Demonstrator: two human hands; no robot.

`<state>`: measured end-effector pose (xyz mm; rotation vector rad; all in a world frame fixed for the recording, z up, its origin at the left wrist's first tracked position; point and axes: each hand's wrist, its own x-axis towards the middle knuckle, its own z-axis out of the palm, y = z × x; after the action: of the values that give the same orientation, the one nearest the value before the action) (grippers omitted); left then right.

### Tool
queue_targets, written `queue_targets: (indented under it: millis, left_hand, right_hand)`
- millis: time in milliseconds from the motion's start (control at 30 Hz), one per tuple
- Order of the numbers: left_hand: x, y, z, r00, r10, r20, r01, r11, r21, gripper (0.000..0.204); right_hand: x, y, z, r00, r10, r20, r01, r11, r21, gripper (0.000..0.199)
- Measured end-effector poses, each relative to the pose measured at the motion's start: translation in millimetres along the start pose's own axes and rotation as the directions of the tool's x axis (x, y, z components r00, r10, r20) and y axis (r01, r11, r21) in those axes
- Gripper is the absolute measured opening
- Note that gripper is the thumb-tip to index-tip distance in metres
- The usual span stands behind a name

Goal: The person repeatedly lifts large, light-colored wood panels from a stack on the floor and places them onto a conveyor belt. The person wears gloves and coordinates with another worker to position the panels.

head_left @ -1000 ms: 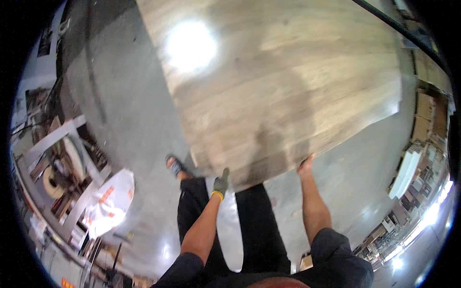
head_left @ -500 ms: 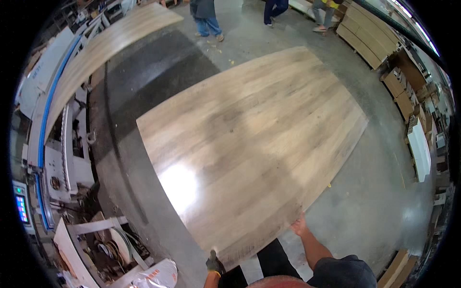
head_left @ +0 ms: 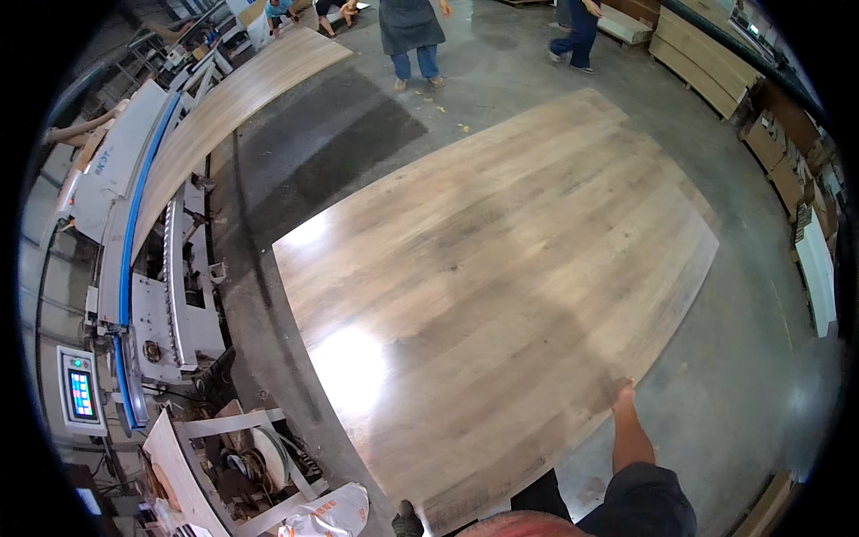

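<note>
A big wood-grain board (head_left: 501,277) spreads out in front of me, its near edge close to my body. Bright light reflects off its left side. My left hand (head_left: 407,519), in a dark glove, grips the board's near left corner, partly cut off by the lower rim of the picture. On the right long edge, my bare right hand (head_left: 625,394) holds the board with the arm stretched forward. The fingers under the board are hidden.
At left stands a long machine (head_left: 188,295) with a blue strip, carrying another wood-grain panel (head_left: 242,94). A control screen (head_left: 81,394) and a cart with coiled strip (head_left: 268,456) are nearer. Several people, one in an apron (head_left: 412,31), are beyond; stacked panels (head_left: 702,58) stand right.
My right hand has moved forward along the board's right edge. The board sits slightly lower and further right in view. The people at the back have shifted position.
</note>
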<state>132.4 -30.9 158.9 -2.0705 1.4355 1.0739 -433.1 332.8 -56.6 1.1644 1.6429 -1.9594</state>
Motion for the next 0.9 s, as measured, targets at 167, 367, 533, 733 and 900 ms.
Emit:
queue_targets:
  millis: [167, 367, 533, 733, 900]
  left_hand:
    - [32.4, -67.4, 11.9, 0.984, 0.171, -0.049, -0.162, 0.975, 0.154, 0.088]
    - [-38.0, -12.4, -29.3, 0.856, 0.490, -0.167, -0.399, 0.829, 0.391, 0.059]
    - [-11.9, -50.2, -27.7, 0.897, 0.443, -0.009, -0.382, 0.783, 0.491, 0.036]
    - [-11.2, -47.1, -31.5, 0.927, 0.370, 0.058, -0.349, 0.796, 0.494, 0.035]
    - [-31.5, -21.9, -25.1, 0.807, 0.590, 0.027, -0.487, 0.639, 0.596, 0.041]
  right_hand:
    - [-35.5, -21.7, 43.1, 0.966, 0.141, -0.215, -0.186, 0.961, -0.206, 0.073]
    - [-43.9, -33.3, 25.1, 0.979, 0.126, -0.162, -0.161, 0.962, -0.221, 0.074]
    - [-62.0, -49.0, 26.2, 0.970, 0.227, -0.082, -0.239, 0.951, -0.194, 0.072]
    - [-24.0, -40.3, 5.9, 0.986, 0.167, 0.008, -0.165, 0.981, -0.101, 0.066]
    - [-15.8, -65.1, -25.0, 0.996, 0.047, 0.072, -0.037, 0.990, -0.136, 0.064]
